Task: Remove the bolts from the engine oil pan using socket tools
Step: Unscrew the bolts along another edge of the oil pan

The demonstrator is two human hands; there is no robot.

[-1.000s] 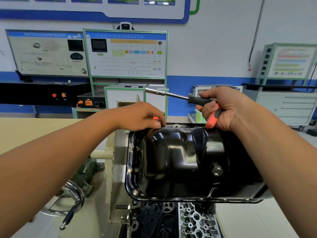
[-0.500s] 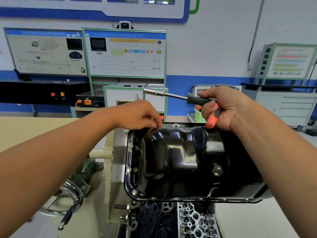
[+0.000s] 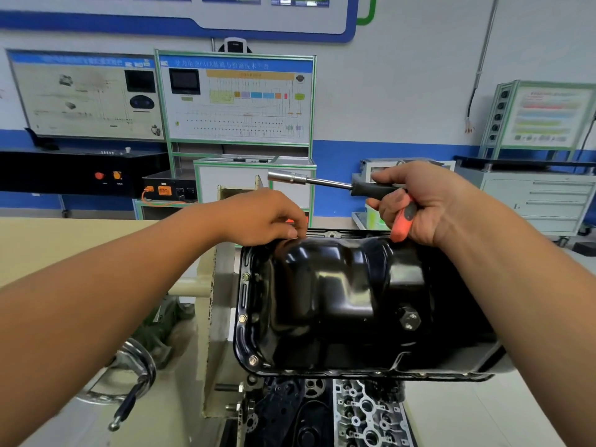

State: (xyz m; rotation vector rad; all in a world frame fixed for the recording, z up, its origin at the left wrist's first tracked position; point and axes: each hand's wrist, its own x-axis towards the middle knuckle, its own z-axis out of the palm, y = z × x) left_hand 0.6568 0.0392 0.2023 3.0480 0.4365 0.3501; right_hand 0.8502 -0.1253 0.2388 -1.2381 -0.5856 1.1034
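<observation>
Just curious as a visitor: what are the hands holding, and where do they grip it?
The right hand grips a socket driver by its handle. The left hand pinches at the oil pan rim; anything held there is hidden.

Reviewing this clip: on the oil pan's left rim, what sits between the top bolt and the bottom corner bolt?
In the head view, one more bolt sits on the oil pan rim between the top bolt and the corner bolt.

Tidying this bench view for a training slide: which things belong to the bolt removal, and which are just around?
Job: glossy black oil pan; brass-coloured flange bolts; orange-handled socket driver; both hands.
Around: steel crank handle; white wiring display board; grey drawer cabinet.
</observation>
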